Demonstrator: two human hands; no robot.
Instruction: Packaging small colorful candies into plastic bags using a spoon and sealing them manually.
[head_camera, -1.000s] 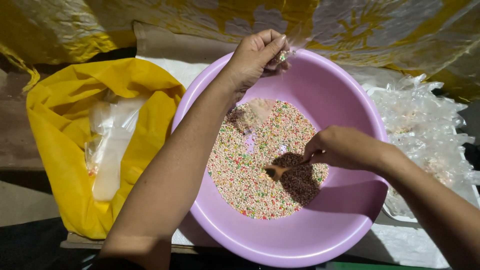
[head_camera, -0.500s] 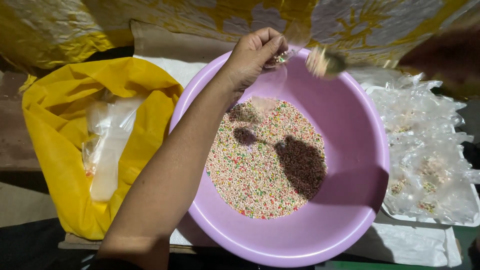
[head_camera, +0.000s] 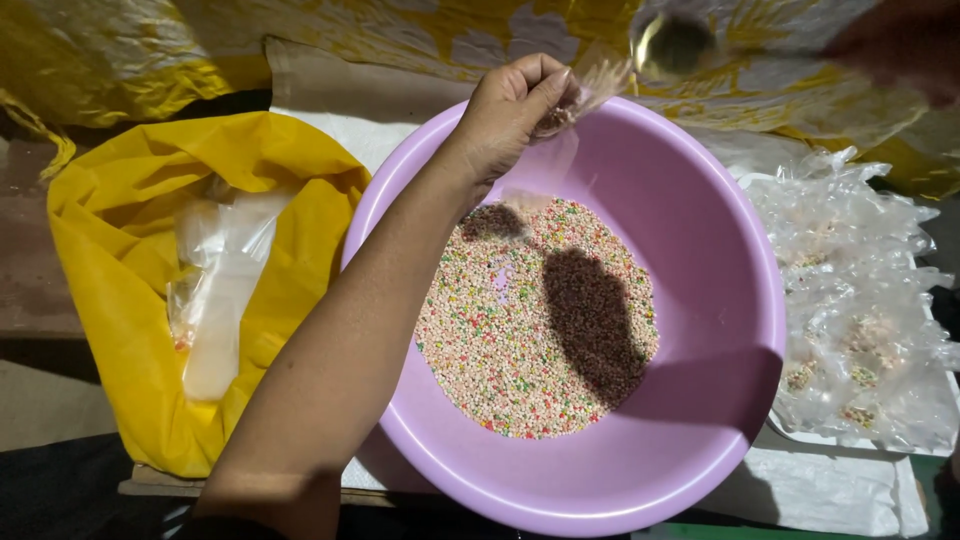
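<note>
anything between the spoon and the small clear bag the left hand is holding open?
Nothing visible. The spoon hangs just right of and slightly above the small clear bag pinched in the left hand, over the purple basin's far rim. The right hand is blurred at the frame's top edge.

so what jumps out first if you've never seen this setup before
The big purple basin in the middle stands out, with a bed of tiny multicoloured grains on its bottom. Over its far rim the left hand pinches a small clear bag, and a spoon hangs just beyond it, blurred. A yellow bag lies to the left, and a heap of clear packets to the right.
</note>
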